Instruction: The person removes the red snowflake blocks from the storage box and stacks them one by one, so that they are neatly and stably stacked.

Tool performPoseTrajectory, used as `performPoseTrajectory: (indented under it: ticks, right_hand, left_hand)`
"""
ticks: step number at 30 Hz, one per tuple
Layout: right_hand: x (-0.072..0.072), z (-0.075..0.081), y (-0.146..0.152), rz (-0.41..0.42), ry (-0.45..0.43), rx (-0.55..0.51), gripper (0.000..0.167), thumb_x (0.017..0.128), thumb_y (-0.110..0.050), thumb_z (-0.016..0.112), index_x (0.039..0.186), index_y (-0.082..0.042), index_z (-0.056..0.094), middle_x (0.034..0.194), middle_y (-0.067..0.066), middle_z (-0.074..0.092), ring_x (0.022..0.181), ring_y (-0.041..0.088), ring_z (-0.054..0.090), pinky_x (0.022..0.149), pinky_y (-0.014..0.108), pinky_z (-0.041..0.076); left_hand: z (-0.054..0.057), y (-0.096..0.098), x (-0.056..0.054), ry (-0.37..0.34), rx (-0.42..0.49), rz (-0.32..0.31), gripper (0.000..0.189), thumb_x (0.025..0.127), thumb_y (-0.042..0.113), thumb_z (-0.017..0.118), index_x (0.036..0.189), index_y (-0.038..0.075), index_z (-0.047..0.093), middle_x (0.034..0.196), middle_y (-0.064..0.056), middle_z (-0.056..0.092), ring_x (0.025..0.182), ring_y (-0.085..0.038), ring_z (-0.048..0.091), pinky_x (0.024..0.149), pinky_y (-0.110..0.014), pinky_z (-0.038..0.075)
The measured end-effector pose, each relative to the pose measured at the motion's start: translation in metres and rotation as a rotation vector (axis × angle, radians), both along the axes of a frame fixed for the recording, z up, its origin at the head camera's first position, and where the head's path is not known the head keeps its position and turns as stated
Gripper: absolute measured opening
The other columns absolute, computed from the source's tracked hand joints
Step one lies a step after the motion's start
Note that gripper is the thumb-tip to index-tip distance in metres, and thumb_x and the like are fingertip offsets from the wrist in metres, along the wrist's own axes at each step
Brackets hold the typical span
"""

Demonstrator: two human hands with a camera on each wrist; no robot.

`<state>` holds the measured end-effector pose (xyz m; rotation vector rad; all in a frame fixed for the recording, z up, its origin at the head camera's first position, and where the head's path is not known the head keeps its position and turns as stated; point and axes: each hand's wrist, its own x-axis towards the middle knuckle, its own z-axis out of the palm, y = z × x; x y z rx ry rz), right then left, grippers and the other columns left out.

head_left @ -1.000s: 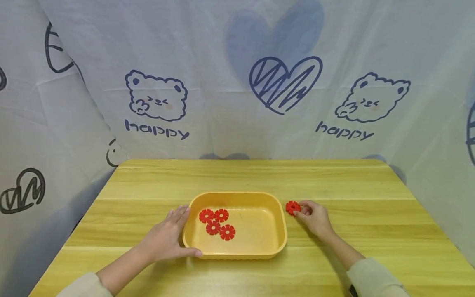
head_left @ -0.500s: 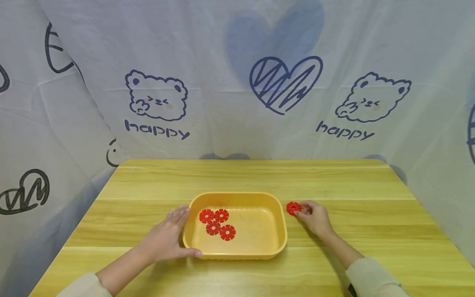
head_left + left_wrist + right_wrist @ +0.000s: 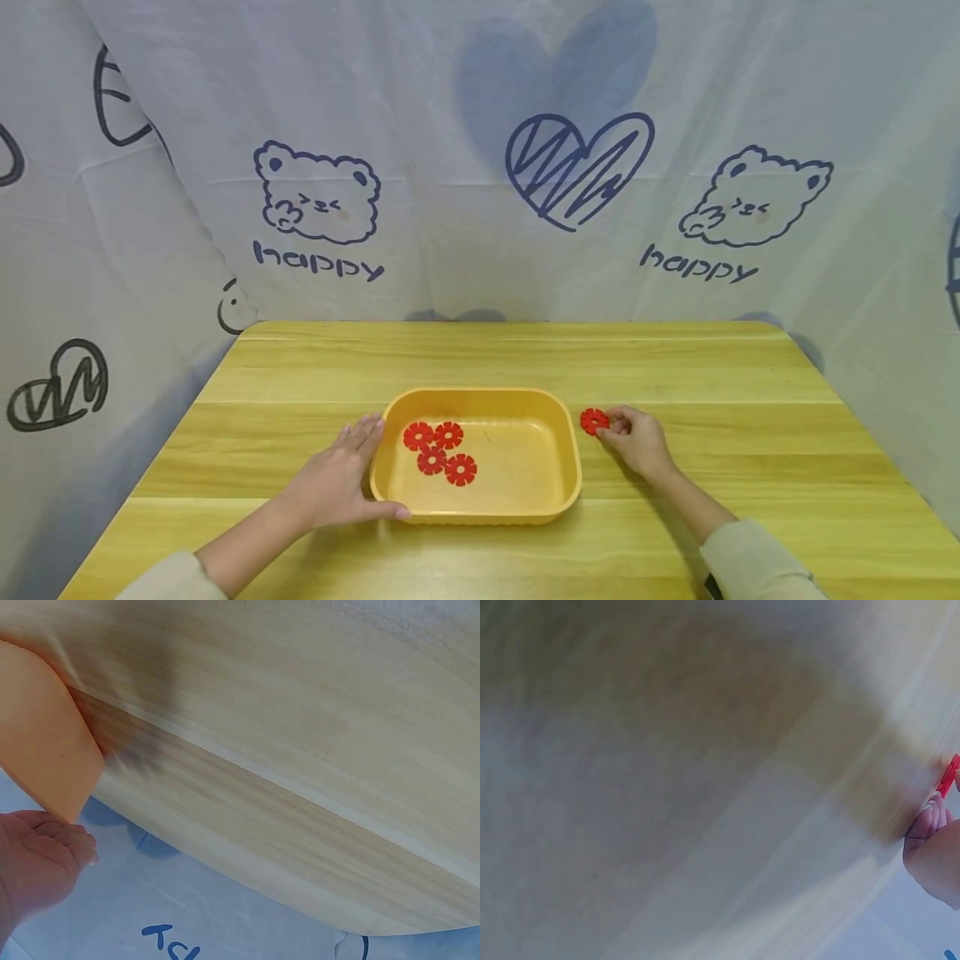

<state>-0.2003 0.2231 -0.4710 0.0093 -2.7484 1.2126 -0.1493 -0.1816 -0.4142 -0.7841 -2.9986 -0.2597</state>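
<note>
In the head view, a yellow plastic basin (image 3: 517, 518) stands on the table, with several red notched flower-shaped discs (image 3: 461, 469) lying flat toward its left side. My left hand (image 3: 341, 475) rests against the basin's left end, fingertips at the rim and thumb laid along the front corner. The left wrist view shows the same hand (image 3: 45, 859) by the basin wall (image 3: 52, 742). To the right of the basin, my right hand (image 3: 637, 440) pinches another red flower disc (image 3: 594, 422) between thumb and fingers. That disc (image 3: 950, 776) shows partly at the right wrist view's edge.
The wood-grain table (image 3: 750, 467) extends on all sides of the basin. Behind it hangs a pale curtain (image 3: 442, 208) printed with bears, hearts and the word happy.
Almost nothing moves. The red disc in my right hand tilts slightly and shifts a touch to the right; the left hand and basin stay put.
</note>
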Motion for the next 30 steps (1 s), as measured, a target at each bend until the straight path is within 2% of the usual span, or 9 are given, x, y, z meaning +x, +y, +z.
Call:
performPoseTrajectory:
  ticks: [14, 22, 26, 30]
  right_hand:
    - [0.001, 0.001, 0.000, 0.009, 0.001, -0.001, 0.026, 0.080, -0.002, 0.066, 0.103, 0.011, 0.063, 0.077, 0.012, 0.061, 0.066, 0.009, 0.049, 0.054, 0.014, 0.043]
    - [0.000, 0.006, 0.004, -0.042, -0.021, -0.053, 0.027, 0.084, -0.006, 0.063, 0.106, 0.010, 0.063, 0.082, 0.015, 0.064, 0.068, 0.007, 0.051, 0.057, 0.014, 0.045]
    - [-0.002, 0.016, 0.007, -0.052, 0.034, -0.059, 0.026, 0.086, -0.006, 0.061, 0.106, 0.009, 0.064, 0.080, 0.014, 0.064, 0.065, 0.004, 0.048, 0.055, 0.014, 0.043]
    - [-0.002, 0.030, 0.008, -0.034, 0.140, -0.065, 0.022, 0.085, -0.004, 0.062, 0.103, 0.009, 0.066, 0.077, 0.014, 0.063, 0.061, 0.001, 0.046, 0.054, 0.014, 0.043]
  left_hand:
    - [-0.002, -0.001, -0.001, 0.007, 0.007, 0.005, 0.119, 0.064, 0.079, 0.057, 0.139, -0.009, 0.032, 0.145, -0.026, 0.032, 0.133, -0.041, 0.035, 0.105, -0.049, 0.038]
    - [-0.001, -0.001, -0.001, 0.004, 0.012, 0.005, 0.118, 0.064, 0.079, 0.057, 0.139, -0.009, 0.033, 0.146, -0.026, 0.032, 0.134, -0.040, 0.034, 0.106, -0.048, 0.037]
    - [0.000, -0.001, 0.000, 0.015, 0.008, -0.007, 0.118, 0.064, 0.079, 0.056, 0.138, -0.010, 0.034, 0.145, -0.027, 0.033, 0.133, -0.040, 0.035, 0.107, -0.048, 0.036]
    - [0.001, -0.001, 0.000, 0.019, 0.007, -0.022, 0.118, 0.065, 0.080, 0.055, 0.137, -0.011, 0.034, 0.144, -0.028, 0.034, 0.132, -0.041, 0.036, 0.106, -0.049, 0.036]
